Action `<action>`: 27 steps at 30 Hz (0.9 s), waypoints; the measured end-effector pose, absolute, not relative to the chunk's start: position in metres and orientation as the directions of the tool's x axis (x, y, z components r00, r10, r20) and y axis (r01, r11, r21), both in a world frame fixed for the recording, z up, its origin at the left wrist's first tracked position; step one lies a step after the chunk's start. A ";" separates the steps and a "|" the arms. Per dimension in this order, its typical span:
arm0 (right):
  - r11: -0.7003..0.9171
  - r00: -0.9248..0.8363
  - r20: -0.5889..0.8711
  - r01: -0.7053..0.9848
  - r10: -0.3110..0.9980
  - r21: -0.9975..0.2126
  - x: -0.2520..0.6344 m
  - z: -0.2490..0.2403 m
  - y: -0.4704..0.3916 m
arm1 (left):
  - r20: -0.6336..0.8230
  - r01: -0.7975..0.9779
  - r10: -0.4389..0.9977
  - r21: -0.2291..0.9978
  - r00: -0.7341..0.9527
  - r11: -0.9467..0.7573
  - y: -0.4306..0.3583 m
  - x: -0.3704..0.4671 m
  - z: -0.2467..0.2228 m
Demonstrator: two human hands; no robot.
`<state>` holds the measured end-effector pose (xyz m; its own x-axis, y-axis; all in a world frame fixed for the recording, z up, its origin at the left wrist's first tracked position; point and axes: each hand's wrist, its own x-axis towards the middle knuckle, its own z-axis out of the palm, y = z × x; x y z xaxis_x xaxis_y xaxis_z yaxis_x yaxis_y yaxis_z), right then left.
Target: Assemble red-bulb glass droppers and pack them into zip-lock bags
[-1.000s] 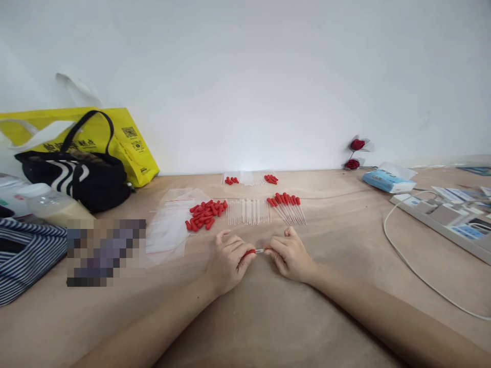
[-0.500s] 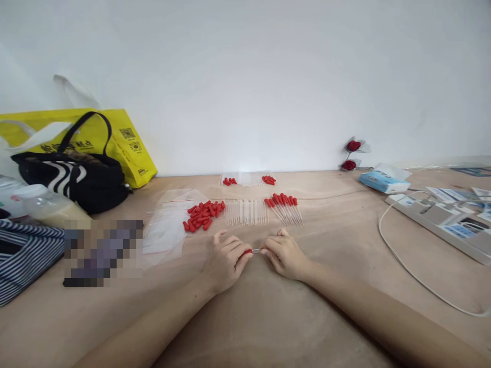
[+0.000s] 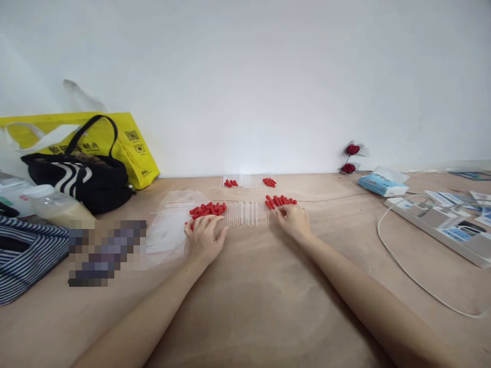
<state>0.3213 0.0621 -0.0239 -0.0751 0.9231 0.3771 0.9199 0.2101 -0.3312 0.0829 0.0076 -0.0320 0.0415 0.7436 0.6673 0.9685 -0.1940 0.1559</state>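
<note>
Over the bench (image 3: 249, 306), my right hand (image 3: 294, 221) and left hand (image 3: 205, 237) have just parted, so one cap-and-tube joining looks done. The right pinches in at the capped tubes (image 3: 283, 200); whether it grips one I can't tell. The left lies loosely open, nothing visibly held, over the red caps (image 3: 209, 208).

Loose red bulbs (image 3: 209, 207) partly hidden behind the left hand (image 3: 205, 239)

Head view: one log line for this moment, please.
left hand: over loose red bulbs | right hand: at red-topped droppers | clear tubes: rowed between hands
</note>
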 end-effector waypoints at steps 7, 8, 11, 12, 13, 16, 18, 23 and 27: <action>0.099 0.001 0.351 0.959 0.936 -0.267 0.314 -0.031 0.073 | 0.684 0.987 0.723 0.157 -0.095 -0.019 0.023 0.061 -0.034; 0.089 0.003 0.343 0.964 0.939 -0.251 0.313 -0.031 0.073 | 0.685 0.989 0.723 0.148 -0.095 -0.010 0.025 0.060 -0.035; 0.025 0.032 0.290 0.982 0.956 -0.189 0.310 -0.030 0.073 | 0.698 0.996 0.713 0.093 -0.067 0.003 0.031 0.061 -0.037; 0.002 0.045 0.272 0.985 0.961 -0.173 0.309 -0.029 0.075 | 0.703 0.998 0.709 0.069 -0.048 -0.001 0.033 0.062 -0.037; -0.013 0.056 0.260 0.986 0.964 -0.164 0.307 -0.029 0.076 | 0.709 0.999 0.705 0.046 -0.026 -0.009 0.034 0.063 -0.038; -0.017 0.060 0.256 0.985 0.965 -0.170 0.302 -0.028 0.081 | 0.717 0.999 0.696 -0.015 0.043 -0.046 0.039 0.066 -0.039; -0.019 0.065 0.256 0.984 0.965 -0.178 0.300 -0.029 0.083 | 0.710 0.997 0.701 -0.040 0.070 -0.059 0.043 0.067 -0.037; 0.000 0.058 0.281 0.979 0.958 -0.203 0.299 -0.027 0.082 | 0.640 0.999 0.767 -0.047 0.047 -0.022 0.065 0.073 -0.024; 0.052 0.013 0.277 0.973 0.961 -0.226 0.296 -0.026 0.081 | 0.558 0.999 0.830 -0.045 0.002 0.027 0.083 0.081 -0.014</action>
